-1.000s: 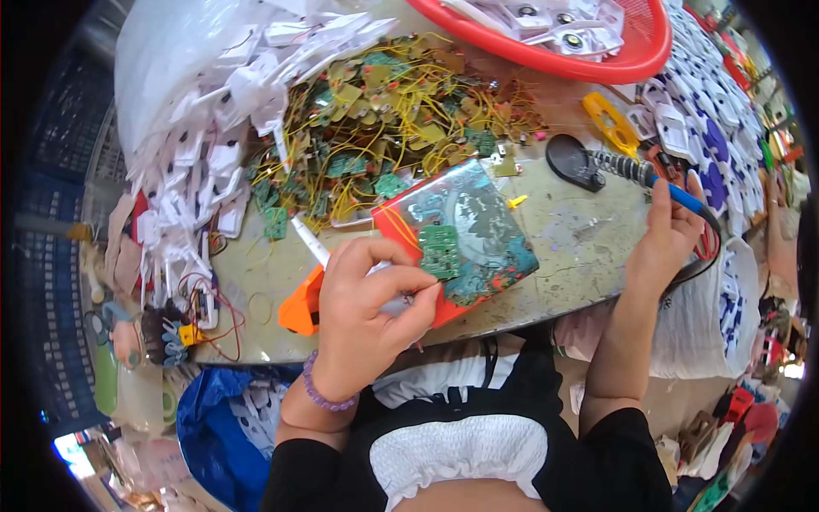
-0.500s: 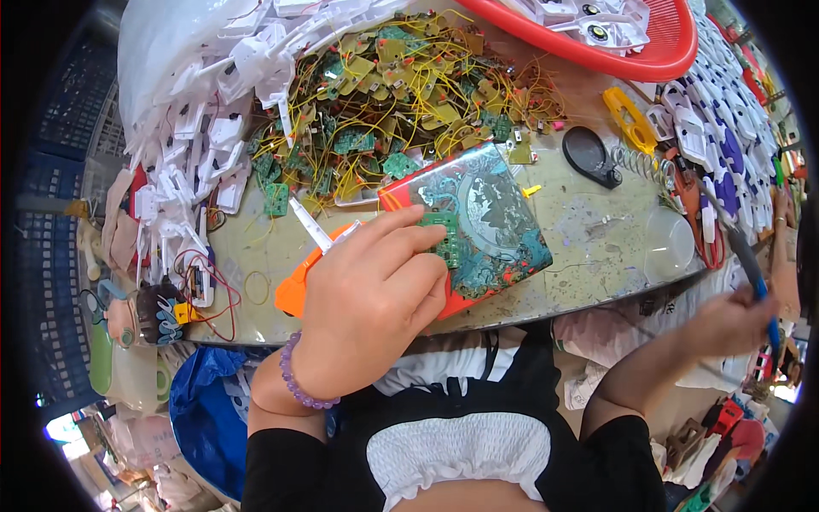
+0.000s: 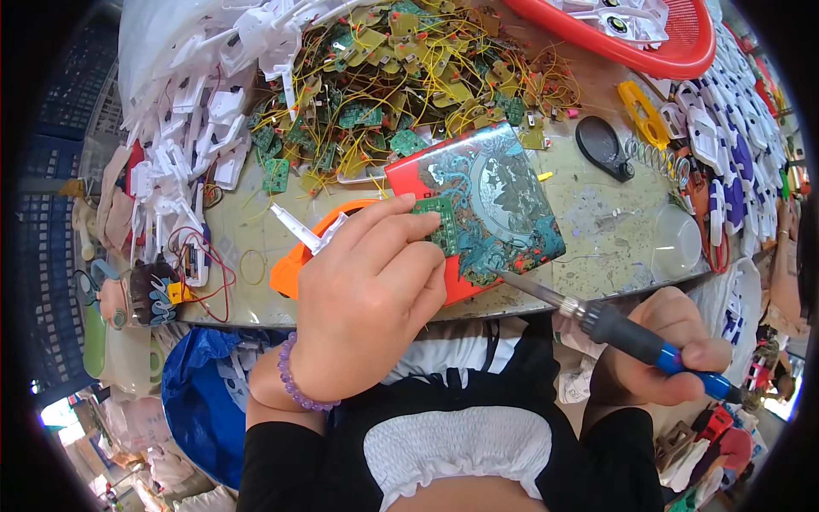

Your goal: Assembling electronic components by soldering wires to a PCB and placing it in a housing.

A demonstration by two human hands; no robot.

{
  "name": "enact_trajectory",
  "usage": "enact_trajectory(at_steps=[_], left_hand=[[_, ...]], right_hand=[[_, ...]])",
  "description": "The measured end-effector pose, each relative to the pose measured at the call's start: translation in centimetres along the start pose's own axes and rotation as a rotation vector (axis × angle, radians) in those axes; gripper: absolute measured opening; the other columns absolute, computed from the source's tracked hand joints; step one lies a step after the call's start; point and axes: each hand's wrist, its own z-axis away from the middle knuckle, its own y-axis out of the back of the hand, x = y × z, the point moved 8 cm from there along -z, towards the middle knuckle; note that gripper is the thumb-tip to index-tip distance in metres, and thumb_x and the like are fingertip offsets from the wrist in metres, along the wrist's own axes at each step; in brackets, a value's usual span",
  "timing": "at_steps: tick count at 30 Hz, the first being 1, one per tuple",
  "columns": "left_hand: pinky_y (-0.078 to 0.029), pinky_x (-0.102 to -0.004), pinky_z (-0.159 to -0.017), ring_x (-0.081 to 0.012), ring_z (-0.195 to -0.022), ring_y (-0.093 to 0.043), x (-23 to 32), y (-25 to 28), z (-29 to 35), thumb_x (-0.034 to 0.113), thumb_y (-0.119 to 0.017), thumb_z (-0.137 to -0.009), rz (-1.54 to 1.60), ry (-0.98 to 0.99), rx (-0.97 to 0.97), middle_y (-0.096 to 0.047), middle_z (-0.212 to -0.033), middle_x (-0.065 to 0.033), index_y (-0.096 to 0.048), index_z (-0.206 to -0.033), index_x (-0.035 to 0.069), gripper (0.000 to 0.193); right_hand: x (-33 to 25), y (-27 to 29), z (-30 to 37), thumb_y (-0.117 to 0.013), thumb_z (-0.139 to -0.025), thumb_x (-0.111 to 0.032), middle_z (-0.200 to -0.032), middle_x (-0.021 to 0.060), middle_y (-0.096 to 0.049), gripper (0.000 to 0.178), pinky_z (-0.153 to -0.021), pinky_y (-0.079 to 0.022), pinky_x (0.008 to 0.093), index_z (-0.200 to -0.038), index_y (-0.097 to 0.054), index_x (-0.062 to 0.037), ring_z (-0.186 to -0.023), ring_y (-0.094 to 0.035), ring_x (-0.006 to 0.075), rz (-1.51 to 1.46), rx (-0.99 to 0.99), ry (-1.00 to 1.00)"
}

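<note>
My left hand (image 3: 367, 277), a beaded bracelet at its wrist, pinches a small green circuit board (image 3: 445, 243) against a red box with a dark patterned top (image 3: 512, 192). The box lies tilted near the table's front edge. In my right hand (image 3: 678, 337) is a soldering iron (image 3: 631, 334), its black and blue handle gripped by the fingers. The iron's tip points left over the box's lower edge, a little right of the circuit board; I cannot tell whether it touches the box. Beside my left hand lie an orange plastic thing (image 3: 288, 273) and a white plastic piece (image 3: 294, 224).
A heap of circuit boards with yellow wires (image 3: 409, 77) covers the back. White plastic parts (image 3: 213, 128) pile up at the left. A red basket (image 3: 665, 64), a black round-framed part (image 3: 597, 141), a wire coil (image 3: 661, 162) and a clear cup (image 3: 678, 243) stand right.
My right hand has brought the soldering iron from the far right in toward the box, its tip now over the box's lower edge. My left hand stays on the circuit board.
</note>
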Motion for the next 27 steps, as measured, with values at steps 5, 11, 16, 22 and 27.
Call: enact_trajectory(at_steps=[5, 11, 16, 22, 27], left_hand=[[-0.052, -0.0398, -0.081, -0.0327, -0.099, -0.063, 0.2, 0.1, -0.2, 0.002, -0.072, -0.068, 0.0, 0.02, -0.024, -0.065, -0.098, -0.0093, -0.062, -0.076, 0.004, 0.013], [-0.051, -0.0404, -0.081, -0.0327, -0.099, -0.062, 0.4, 0.1, -0.4, 0.002, -0.071, -0.067, -0.024, 0.024, -0.067, -0.064, -0.096, -0.0087, -0.062, -0.075, 0.004, 0.013], [-0.051, -0.0406, -0.081, -0.0328, -0.099, -0.062, 0.5, 0.1, -0.5, 0.002, -0.071, -0.066, -0.032, 0.015, -0.094, -0.064, -0.096, -0.0081, -0.061, -0.075, 0.005, 0.013], [-0.051, -0.041, -0.081, -0.0332, -0.101, -0.062, 0.5, 0.2, -0.4, 0.001, -0.07, -0.065, -0.004, 0.029, -0.109, -0.064, -0.096, -0.0083, -0.061, -0.075, 0.004, 0.013], [-0.052, -0.0402, -0.081, -0.0334, -0.101, -0.063, 0.3, 0.2, -0.1, -0.002, -0.069, -0.065, 0.042, 0.034, -0.091, -0.064, -0.097, -0.0094, -0.06, -0.074, 0.003, 0.014]], right_hand=[[0.3, -1.8, -0.4, -0.052, -0.095, -0.048, -0.053, 0.0021, -0.049, 0.043, -0.038, -0.028, 0.0292, -0.094, -0.041, -0.0062, -0.038, -0.041, 0.0154, -0.073, -0.141, 0.065], [0.8, -2.6, -0.4, -0.052, -0.094, -0.048, -0.054, 0.0025, -0.05, 0.043, -0.036, -0.03, 0.0294, -0.094, -0.041, -0.0059, -0.038, -0.043, 0.0159, -0.095, -0.196, 0.019], [0.9, -3.3, -0.5, -0.053, -0.093, -0.049, -0.054, 0.0023, -0.051, 0.045, -0.036, -0.031, 0.0295, -0.094, -0.042, -0.0059, -0.038, -0.044, 0.0162, -0.088, -0.223, 0.006], [0.9, -3.6, -0.4, -0.052, -0.093, -0.05, -0.053, 0.0021, -0.049, 0.043, -0.041, -0.03, 0.03, -0.093, -0.041, -0.0085, -0.041, -0.042, 0.0161, -0.071, -0.265, -0.044], [1.4, -4.0, 0.0, -0.048, -0.095, -0.051, -0.053, 0.0017, -0.047, 0.041, -0.046, -0.028, 0.031, -0.092, -0.038, -0.0112, -0.043, -0.038, 0.0155, -0.051, -0.309, -0.089]])
